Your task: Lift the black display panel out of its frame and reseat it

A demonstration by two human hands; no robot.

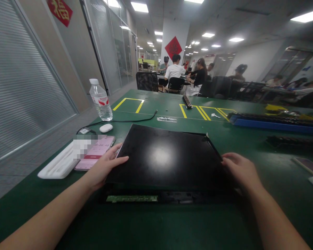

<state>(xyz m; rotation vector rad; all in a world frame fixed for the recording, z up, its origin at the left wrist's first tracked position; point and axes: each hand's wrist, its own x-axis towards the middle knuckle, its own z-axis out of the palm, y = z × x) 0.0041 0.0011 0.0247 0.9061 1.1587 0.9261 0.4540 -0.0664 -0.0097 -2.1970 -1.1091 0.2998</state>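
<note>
In front of me is a glossy black display panel [169,163], a ceiling light glaring off its middle. A green circuit board strip [131,198] shows along its near edge, beside dark parts that are hard to make out. My left hand [108,165] grips the panel's left edge, thumb on top and the other fingers partly hidden behind the edge. At the opposite side my right hand [241,170] pinches the right edge, its fingertips partly hidden. A thin dark frame edge [214,144] shows beyond the panel's far right corner.
Left of the panel lie a phone [96,152], a white tray-like case [59,163], a small white case [106,128] and a black cable [130,121]. A water bottle [101,100] stands behind them. At right, a blue tray [273,124] holds dark strips. Several people sit farther back.
</note>
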